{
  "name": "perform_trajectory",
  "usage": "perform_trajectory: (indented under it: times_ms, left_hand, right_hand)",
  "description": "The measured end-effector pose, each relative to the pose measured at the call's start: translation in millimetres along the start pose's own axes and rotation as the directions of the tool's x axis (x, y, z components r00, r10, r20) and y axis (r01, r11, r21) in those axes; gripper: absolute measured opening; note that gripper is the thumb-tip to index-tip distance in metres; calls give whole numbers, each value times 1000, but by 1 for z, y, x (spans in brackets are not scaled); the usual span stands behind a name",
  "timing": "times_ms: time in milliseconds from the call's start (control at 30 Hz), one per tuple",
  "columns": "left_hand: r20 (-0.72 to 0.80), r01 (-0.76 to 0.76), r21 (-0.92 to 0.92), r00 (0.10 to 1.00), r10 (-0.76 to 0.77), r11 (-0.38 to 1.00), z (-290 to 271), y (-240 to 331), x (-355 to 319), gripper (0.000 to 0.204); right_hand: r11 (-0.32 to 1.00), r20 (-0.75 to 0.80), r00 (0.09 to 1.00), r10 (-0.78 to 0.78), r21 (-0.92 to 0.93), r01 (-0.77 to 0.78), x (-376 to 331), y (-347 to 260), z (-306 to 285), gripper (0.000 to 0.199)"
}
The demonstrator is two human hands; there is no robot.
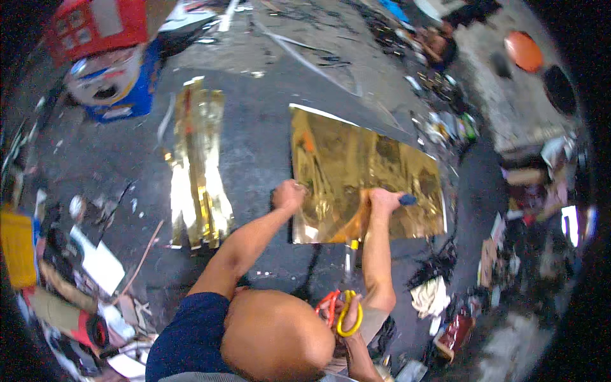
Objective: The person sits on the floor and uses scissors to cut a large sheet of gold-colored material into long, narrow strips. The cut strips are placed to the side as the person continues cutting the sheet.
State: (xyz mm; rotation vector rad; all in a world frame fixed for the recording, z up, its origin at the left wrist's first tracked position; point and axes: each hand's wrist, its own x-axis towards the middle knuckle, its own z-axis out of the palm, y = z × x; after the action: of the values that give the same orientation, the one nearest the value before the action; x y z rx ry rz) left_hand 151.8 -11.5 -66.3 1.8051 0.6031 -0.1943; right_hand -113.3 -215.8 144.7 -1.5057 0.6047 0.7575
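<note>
The right hand is closed around the scissors — the tips touch the near edge of the gold sheet on the dark floor. Another person's two hands press the sheet flat.

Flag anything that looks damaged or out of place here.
A second gold sheet lies crumpled in long folds on the dark floor, apart to the left of the flat gold sheet that a co-worker's hands press down. Scraps and litter crowd the floor's edges. Nothing looks spilled.
</note>
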Motion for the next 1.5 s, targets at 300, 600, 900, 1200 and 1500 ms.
perform_trajectory:
  times_ms: [300, 600, 900, 1200, 1500]
  left_hand:
    - [-332, -144, 10, 933, 139, 990, -95, -30, -6, 25]
    - [266, 186, -125, 953, -147, 975, -165, -55, -73, 19]
    - [301, 242, -124, 933, -196, 962, -151, -48, -69, 19]
    - [231, 193, 63, 952, -202, 979, -141, -47, -62, 26]
    - [62, 47, 78, 997, -52, 996, -130, -92, -107, 35]
  right_hand:
    - [973, 136, 977, -166, 185, 140, 13, 32, 19, 78]
    - [981, 324, 931, 166, 38, -189, 45, 47, 66, 85]
    - [986, 470, 867, 166, -56, -158, 45, 40, 117, 82]
    - [984, 290, 941, 172, -15, -175, 80, 55, 135, 82]
    - [980, 213, 966, 147, -163, -113, 108, 54, 135, 77]
